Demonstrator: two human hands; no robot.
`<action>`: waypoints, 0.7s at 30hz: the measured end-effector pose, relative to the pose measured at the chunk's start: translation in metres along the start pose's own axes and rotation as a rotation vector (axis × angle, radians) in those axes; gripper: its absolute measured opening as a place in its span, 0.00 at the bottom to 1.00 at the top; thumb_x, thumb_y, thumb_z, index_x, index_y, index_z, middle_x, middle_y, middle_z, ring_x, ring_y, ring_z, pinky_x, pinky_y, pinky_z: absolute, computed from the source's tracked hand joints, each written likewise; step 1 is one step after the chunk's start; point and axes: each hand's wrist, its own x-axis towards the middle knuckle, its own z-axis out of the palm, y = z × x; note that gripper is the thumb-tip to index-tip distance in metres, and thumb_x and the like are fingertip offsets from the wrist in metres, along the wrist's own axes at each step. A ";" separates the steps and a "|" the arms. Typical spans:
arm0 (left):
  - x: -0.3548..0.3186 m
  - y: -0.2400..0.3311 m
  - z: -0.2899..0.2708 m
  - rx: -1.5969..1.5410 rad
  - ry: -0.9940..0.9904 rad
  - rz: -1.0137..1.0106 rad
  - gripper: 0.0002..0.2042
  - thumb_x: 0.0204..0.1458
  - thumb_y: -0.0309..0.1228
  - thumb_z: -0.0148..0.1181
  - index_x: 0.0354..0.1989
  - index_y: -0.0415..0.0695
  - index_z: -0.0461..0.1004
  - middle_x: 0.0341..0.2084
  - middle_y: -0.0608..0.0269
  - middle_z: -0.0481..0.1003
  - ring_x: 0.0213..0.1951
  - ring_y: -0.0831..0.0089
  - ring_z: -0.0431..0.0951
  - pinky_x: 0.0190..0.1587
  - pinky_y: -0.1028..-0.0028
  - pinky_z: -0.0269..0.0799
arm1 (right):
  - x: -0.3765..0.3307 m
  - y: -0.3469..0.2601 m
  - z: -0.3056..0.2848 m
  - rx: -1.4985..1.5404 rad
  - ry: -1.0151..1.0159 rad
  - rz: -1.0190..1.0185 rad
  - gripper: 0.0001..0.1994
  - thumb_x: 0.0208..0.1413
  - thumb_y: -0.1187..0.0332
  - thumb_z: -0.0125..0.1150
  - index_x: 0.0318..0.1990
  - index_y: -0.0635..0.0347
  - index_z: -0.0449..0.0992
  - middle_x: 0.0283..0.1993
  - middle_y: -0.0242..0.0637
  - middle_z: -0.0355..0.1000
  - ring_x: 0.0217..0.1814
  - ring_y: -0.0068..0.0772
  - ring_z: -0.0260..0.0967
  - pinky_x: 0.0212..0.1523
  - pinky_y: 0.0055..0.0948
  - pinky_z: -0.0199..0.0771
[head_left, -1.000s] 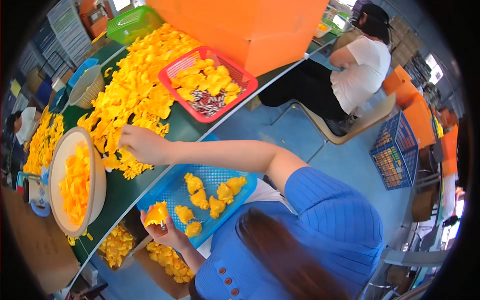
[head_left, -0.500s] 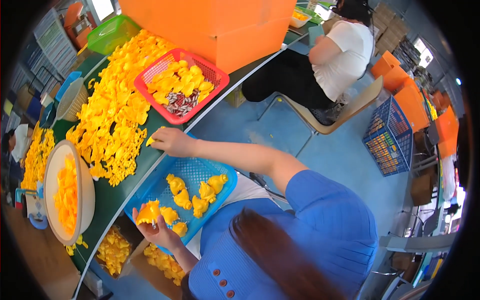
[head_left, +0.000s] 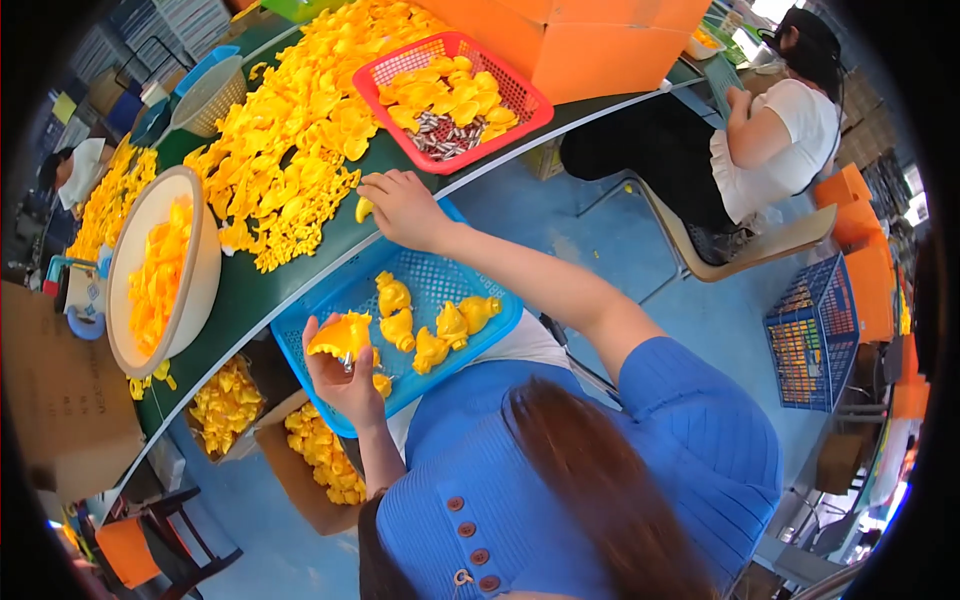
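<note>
Here's my left hand (head_left: 345, 385), palm turned up over the near left side of the blue tray (head_left: 440, 275), fingers half curled around a yellow shell (head_left: 338, 335); its hollow side shows, and a small shiny metal part (head_left: 347, 362) sits just below it, against my fingers. And my right hand (head_left: 405, 212), out over the table's edge, nearly closed, has a small yellow piece (head_left: 363, 208) pinched at the fingertips, well apart from the shell.

Down in the tray, yellow figures (head_left: 452, 325) lie on their sides: two nearly in line, three more bunched to their right, and another partly hidden behind my left hand.

Up on the green table (head_left: 240, 300), a big heap of yellow parts (head_left: 300, 120) spreads out, its smaller bits just beyond my right hand. To its right stands the red basket (head_left: 515, 85), yellow pieces on one side, little metal cylinders (head_left: 440, 140) on the other. Left of the heap, a cream bowl (head_left: 206, 300) tilts, with orange-yellow pieces (head_left: 158, 280) inside. Behind the basket, a large orange box (head_left: 600, 55); off to the right, a co-worker (head_left: 775, 150) in a white top sits on a chair (head_left: 765, 240).
</note>
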 end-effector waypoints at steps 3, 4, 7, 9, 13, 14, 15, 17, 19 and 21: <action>0.000 0.002 0.002 0.018 0.009 -0.001 0.33 0.41 0.19 0.63 0.58 0.38 0.57 0.48 0.54 0.67 0.50 0.67 0.69 0.52 0.71 0.66 | -0.003 0.002 -0.001 0.154 -0.069 -0.012 0.13 0.47 0.71 0.52 0.41 0.61 0.72 0.55 0.42 0.63 0.55 0.44 0.60 0.54 0.37 0.58; 0.000 0.002 0.002 0.017 -0.009 -0.001 0.33 0.41 0.19 0.63 0.58 0.38 0.57 0.48 0.54 0.68 0.50 0.68 0.69 0.52 0.72 0.66 | -0.005 0.001 -0.001 0.172 -0.034 -0.058 0.13 0.47 0.71 0.52 0.41 0.61 0.72 0.55 0.42 0.63 0.55 0.44 0.60 0.54 0.37 0.58; -0.003 0.004 0.007 0.019 -0.012 -0.002 0.31 0.42 0.20 0.61 0.58 0.39 0.58 0.48 0.54 0.68 0.49 0.68 0.69 0.53 0.71 0.65 | -0.005 -0.005 -0.002 0.233 0.114 0.060 0.20 0.47 0.64 0.60 0.47 0.62 0.69 0.53 0.46 0.63 0.55 0.47 0.60 0.53 0.37 0.59; -0.003 0.004 0.009 0.034 -0.029 0.021 0.29 0.44 0.20 0.59 0.57 0.39 0.58 0.47 0.54 0.68 0.49 0.68 0.70 0.53 0.71 0.66 | -0.004 -0.007 -0.004 0.177 0.029 0.099 0.22 0.45 0.63 0.62 0.48 0.63 0.68 0.51 0.46 0.64 0.54 0.47 0.60 0.53 0.38 0.60; -0.003 0.004 0.009 0.020 -0.050 0.017 0.30 0.44 0.21 0.61 0.58 0.39 0.58 0.47 0.54 0.69 0.49 0.68 0.70 0.52 0.71 0.66 | -0.001 -0.011 -0.002 0.147 -0.009 0.075 0.26 0.43 0.61 0.64 0.49 0.65 0.67 0.47 0.47 0.66 0.51 0.46 0.61 0.51 0.39 0.60; -0.003 0.004 0.007 0.012 -0.068 0.019 0.30 0.44 0.22 0.62 0.58 0.39 0.58 0.47 0.54 0.69 0.49 0.68 0.70 0.52 0.71 0.66 | -0.002 -0.011 -0.001 0.173 0.012 0.034 0.26 0.43 0.61 0.64 0.49 0.65 0.67 0.47 0.47 0.66 0.51 0.46 0.61 0.51 0.39 0.60; -0.004 0.005 0.006 0.006 -0.050 0.000 0.31 0.43 0.22 0.62 0.58 0.38 0.57 0.47 0.54 0.69 0.49 0.68 0.70 0.52 0.71 0.66 | -0.003 -0.011 -0.001 0.171 0.010 0.054 0.26 0.43 0.62 0.64 0.50 0.65 0.67 0.45 0.47 0.67 0.51 0.46 0.62 0.52 0.39 0.60; -0.002 0.005 0.004 -0.030 -0.056 -0.021 0.33 0.41 0.19 0.64 0.58 0.37 0.56 0.47 0.54 0.68 0.49 0.69 0.70 0.51 0.72 0.67 | -0.003 -0.009 0.001 0.164 0.047 0.051 0.27 0.44 0.63 0.64 0.51 0.65 0.66 0.44 0.46 0.67 0.50 0.46 0.62 0.54 0.38 0.59; -0.002 0.005 0.004 -0.036 -0.060 -0.014 0.33 0.41 0.19 0.64 0.58 0.37 0.56 0.47 0.54 0.68 0.49 0.69 0.70 0.51 0.72 0.67 | -0.006 -0.005 0.003 0.166 0.034 0.023 0.27 0.44 0.64 0.64 0.52 0.65 0.66 0.46 0.47 0.66 0.51 0.46 0.61 0.55 0.38 0.58; -0.002 0.005 0.005 -0.063 -0.075 -0.038 0.33 0.41 0.19 0.63 0.58 0.37 0.56 0.47 0.54 0.68 0.49 0.69 0.70 0.51 0.72 0.68 | -0.006 -0.002 0.004 0.168 0.019 0.035 0.26 0.44 0.65 0.63 0.53 0.65 0.66 0.49 0.47 0.65 0.52 0.46 0.61 0.55 0.36 0.60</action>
